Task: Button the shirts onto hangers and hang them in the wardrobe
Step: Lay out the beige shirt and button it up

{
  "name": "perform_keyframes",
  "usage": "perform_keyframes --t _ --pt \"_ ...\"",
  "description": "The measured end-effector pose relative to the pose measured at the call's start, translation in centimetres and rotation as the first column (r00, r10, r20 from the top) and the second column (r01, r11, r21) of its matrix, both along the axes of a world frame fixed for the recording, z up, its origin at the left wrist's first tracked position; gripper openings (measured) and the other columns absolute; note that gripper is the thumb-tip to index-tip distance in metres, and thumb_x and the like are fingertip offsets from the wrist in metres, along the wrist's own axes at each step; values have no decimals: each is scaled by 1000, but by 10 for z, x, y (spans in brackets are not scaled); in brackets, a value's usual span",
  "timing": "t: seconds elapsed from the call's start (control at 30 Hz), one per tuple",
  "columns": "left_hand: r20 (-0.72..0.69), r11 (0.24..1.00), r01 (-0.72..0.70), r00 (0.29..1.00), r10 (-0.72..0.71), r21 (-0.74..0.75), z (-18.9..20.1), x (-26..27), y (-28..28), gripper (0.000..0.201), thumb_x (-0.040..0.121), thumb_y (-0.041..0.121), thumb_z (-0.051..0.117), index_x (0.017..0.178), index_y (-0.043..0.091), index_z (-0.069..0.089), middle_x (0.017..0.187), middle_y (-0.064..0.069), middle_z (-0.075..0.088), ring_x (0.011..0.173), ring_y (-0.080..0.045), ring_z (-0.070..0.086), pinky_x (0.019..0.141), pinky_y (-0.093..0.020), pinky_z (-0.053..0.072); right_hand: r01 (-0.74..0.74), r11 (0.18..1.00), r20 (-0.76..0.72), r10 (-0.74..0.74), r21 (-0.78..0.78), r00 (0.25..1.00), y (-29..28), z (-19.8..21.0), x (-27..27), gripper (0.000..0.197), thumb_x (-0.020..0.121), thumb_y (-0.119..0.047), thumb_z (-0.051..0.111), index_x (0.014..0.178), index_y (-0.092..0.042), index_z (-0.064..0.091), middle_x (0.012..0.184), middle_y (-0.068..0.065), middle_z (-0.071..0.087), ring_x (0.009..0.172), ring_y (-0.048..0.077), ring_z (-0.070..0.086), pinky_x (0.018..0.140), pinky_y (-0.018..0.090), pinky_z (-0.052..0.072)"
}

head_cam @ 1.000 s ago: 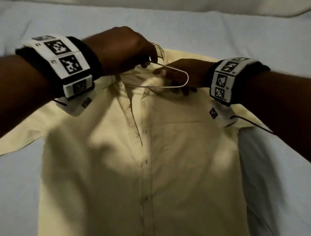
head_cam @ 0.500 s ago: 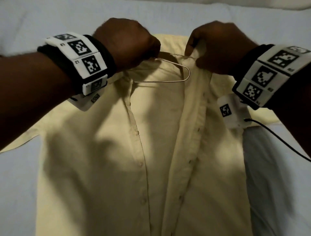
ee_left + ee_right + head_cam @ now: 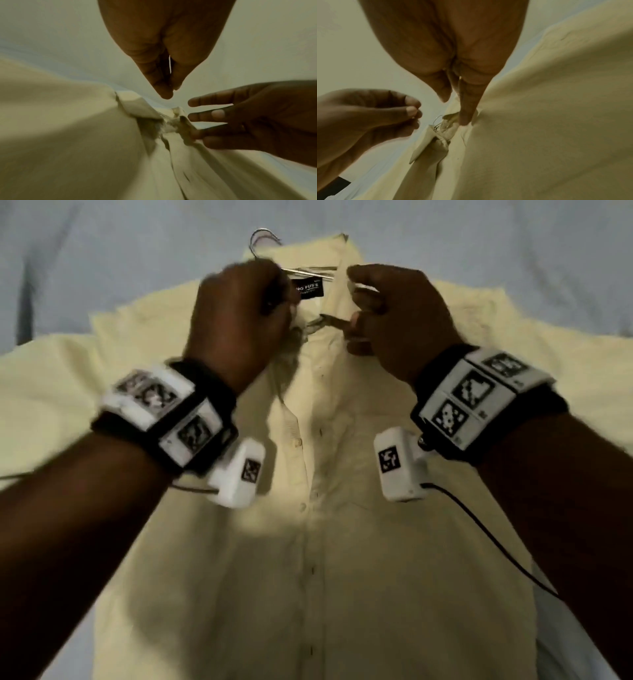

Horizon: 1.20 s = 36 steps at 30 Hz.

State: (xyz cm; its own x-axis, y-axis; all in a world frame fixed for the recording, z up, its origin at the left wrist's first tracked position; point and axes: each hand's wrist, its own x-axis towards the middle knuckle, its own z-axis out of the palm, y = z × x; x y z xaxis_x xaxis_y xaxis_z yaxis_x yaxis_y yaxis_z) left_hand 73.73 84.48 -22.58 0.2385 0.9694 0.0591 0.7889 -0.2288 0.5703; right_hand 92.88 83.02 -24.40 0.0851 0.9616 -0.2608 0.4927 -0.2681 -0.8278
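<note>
The pale yellow shirt [image 3: 342, 559] lies flat, front up, on a light bed sheet [image 3: 102, 251], its collar toward twelve o'clock and its hem running out of the head view at six. Its placket is closed below the chest, with small buttons in a line down the middle, and the neck is still open. A wire hanger [image 3: 263, 237] sits inside the shirt: its hook pokes out past the collar at about eleven o'clock, and its thin bar crosses just above a black neck label [image 3: 309, 289]. The left hand [image 3: 239, 316] is at the collar's ten o'clock side, fingers curled and bunched on the edge of the fabric there. The right hand [image 3: 394, 313] is at the two o'clock side, pinching the opposite collar edge between thumb and fingers; the right wrist view shows a finger pressed down into the cloth beside the hanger wire. The two hands are near each other but apart. Each wrist carries a black band with white marker blocks [image 3: 479, 395] and a small white camera box [image 3: 399, 463].
</note>
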Motion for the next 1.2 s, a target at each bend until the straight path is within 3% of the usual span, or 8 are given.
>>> perform_keyframes --t 0.07,0.17,0.33,0.6,0.73,0.9,1.03,1.2 --pt "-21 991 -14 1000 11 -135 -14 -9 -36 18 86 27 60 95 17 72 88 -2 73 87 -25 69 82 -41 52 175 985 -72 -174 0 982 -21 -5 -7 28 84 0 56 102 -16 71 97 6 72 72 23 74 61 45 62" --pt "-156 978 -38 988 6 -205 -42 -15 -58 17 92 27 66 107 20 70 104 -4 66 99 -27 62 79 -31 42 55 998 142 -55 5 988 -44 -11 -31 7 87 -19 63 86 -21 70 84 -3 71 74 17 69 72 39 59" --pt "-231 984 -67 973 27 -166 -56 -15 -61 19 93 20 66 111 15 67 113 -10 57 100 -33 59 74 -28 32 -108 984 498 166 -143 851 -57 -19 -66 47 91 -49 65 120 -14 54 118 8 61 111 27 57 86 34 42" --pt "-146 967 -48 989 12 -251 -45 -11 -50 5 91 19 66 94 22 63 103 -4 61 101 -29 59 75 -30 31 -79 991 608 130 -110 784 -57 -15 -72 23 98 -18 52 119 -8 54 124 16 58 114 39 57 76 31 31" --pt "15 949 -79 996 88 -305 -45 -6 -47 6 88 20 71 92 22 68 98 4 65 95 -17 59 75 -20 32 83 991 480 -22 -105 877 -55 -11 -64 21 92 -26 55 107 -14 62 114 11 65 108 35 60 75 29 35" --pt "209 898 -41 967 146 -438 -52 -1 -43 22 88 10 70 77 28 67 69 9 65 58 -4 56 67 -25 43 195 981 197 -187 -23 962 -54 -23 -61 7 86 -26 66 82 -21 64 77 -7 63 84 20 65 73 28 46" --pt "417 856 4 874 248 -518 -60 -5 -48 22 92 1 68 78 18 69 60 0 66 51 -10 59 58 -27 52 199 979 154 -190 -42 970 -58 -35 -61 5 80 -24 71 76 -22 73 76 0 73 78 23 71 78 41 58" --pt "511 842 7 797 322 -540 -63 -8 -49 12 90 -2 71 86 8 66 64 -7 68 59 -18 68 66 -33 61 211 976 84 -207 -46 975 -62 -39 -60 12 73 -25 73 64 -31 70 64 -5 72 67 19 71 75 50 59"
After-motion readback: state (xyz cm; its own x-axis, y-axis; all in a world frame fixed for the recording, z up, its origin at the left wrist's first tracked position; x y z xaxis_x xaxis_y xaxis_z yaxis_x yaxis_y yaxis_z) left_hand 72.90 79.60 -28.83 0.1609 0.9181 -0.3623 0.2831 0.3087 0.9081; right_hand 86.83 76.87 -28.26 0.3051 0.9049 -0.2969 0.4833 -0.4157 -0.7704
